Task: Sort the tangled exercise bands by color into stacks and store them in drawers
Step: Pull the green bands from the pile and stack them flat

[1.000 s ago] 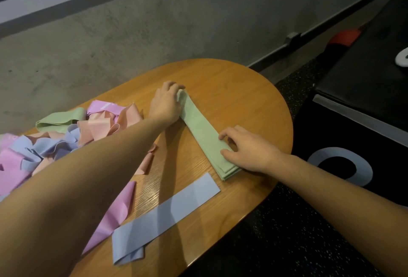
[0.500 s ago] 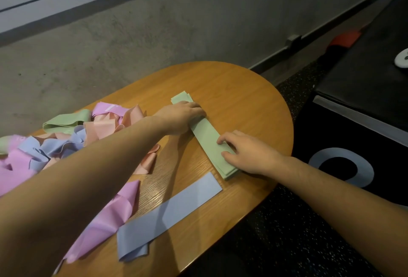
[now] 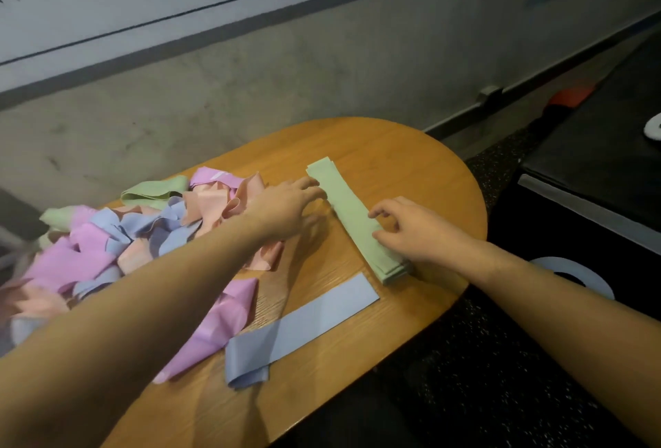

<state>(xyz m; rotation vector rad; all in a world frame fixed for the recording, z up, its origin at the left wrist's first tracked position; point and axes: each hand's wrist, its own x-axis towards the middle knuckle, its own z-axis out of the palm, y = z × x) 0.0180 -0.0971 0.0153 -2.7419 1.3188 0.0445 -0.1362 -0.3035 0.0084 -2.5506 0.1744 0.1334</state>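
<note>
Blue band (image 3: 304,328) flat near worktop (image 3: 411,154) front edge. Beyond it, green stack (image 3: 352,218) lies diagonal: right hand (image 3: 415,229) loosely curled on near end, left hand (image 3: 286,206) open, fingertips at its left edge. Tangled pile (image 3: 118,240) far left.

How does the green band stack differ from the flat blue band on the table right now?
The green band stack is several layers thick; the blue band lies single. Both hands, left hand and right hand, are at the green stack; none touches the blue band. Both lie flat on the table.
</note>
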